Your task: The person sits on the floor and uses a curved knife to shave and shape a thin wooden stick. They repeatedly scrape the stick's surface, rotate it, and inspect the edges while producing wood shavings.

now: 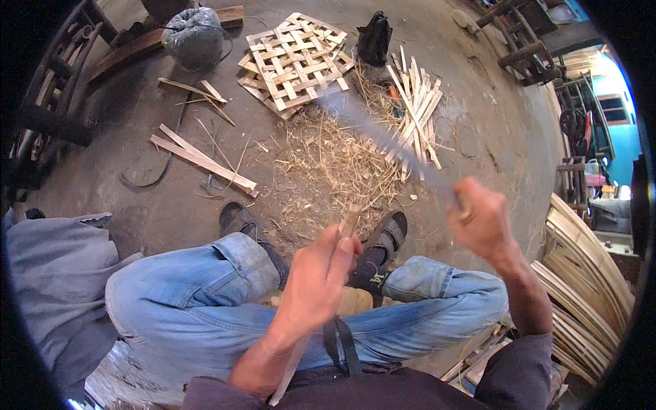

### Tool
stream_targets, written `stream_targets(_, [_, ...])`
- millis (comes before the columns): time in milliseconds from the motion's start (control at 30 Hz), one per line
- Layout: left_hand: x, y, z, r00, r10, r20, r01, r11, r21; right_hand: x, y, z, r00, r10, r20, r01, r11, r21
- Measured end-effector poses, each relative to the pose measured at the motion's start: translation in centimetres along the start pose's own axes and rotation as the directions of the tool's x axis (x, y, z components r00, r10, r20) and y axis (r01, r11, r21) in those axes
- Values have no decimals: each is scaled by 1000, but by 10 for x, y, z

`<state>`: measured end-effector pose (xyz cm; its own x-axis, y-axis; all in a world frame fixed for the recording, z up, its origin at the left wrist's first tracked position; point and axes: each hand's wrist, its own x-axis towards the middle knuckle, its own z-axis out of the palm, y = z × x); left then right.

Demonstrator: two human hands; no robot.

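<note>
My left hand (313, 287) is closed round a thin bamboo strip (351, 217), whose tip sticks up past my thumb between my knees. The strip's lower part runs back beside my left forearm. Out to the right, my right hand (484, 222) grips the handle of a long-bladed knife (383, 133). Motion blurs the blade, which points up and to the left, apart from the strip. Curly bamboo shavings (328, 164) cover the floor beyond my sandals. Cut strips (418, 113) lie in a loose pile past them, beside stacked woven bamboo panels (297, 60).
More split pieces (205, 164) lie on the floor at left. A plastic-wrapped bundle (194, 39) and a black bag (374, 39) stand at the far side. Long bamboo slats (588, 273) lean close by my right elbow. Wooden frames (61, 89) stand at the left edge.
</note>
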<state>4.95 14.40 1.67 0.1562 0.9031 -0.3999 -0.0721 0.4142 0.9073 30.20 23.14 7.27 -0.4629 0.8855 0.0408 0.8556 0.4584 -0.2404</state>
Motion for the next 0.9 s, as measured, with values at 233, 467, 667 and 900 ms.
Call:
stream_targets(233, [4, -6, 5, 996, 86, -28, -86, 996, -13, 8, -37, 13, 966, -193, 170, 195, 981, 9])
stream_targets(467, [5, -10, 5, 994, 105, -38, -105, 994, 2, 5, -35, 19, 958, -227, 173, 234, 972, -22])
stream_targets(667, [4, -8, 9, 995, 99, 10, -100, 995, 19, 13, -7, 25, 941, -336, 26, 335, 923, -188])
stream_targets(900, [-17, 8, -9, 995, -34, 96, 45, 993, -111, 16, 115, 4, 937, 170, -306, -267, 913, -308])
